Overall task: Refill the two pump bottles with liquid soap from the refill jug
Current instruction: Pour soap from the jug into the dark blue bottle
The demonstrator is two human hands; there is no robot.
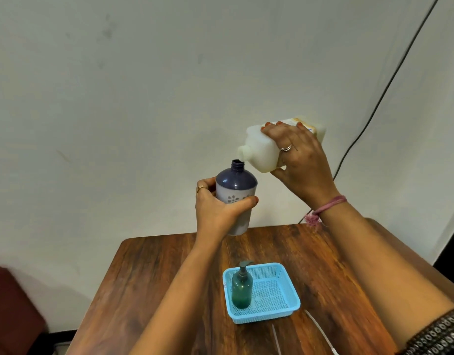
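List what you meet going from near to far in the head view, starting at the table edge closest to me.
Green pump bottle standing in the blue basket → purple bottle held by the left hand → white jug tilted by the right hand → wall.

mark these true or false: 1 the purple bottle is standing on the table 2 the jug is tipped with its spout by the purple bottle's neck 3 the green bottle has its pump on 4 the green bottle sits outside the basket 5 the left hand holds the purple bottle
1. False: the purple bottle is held up above the table.
2. True: the jug is tipped, spout at the open neck.
3. True: the green bottle wears its pump.
4. False: it stands inside the blue basket.
5. True: the left hand grips it; the right hand holds the jug.
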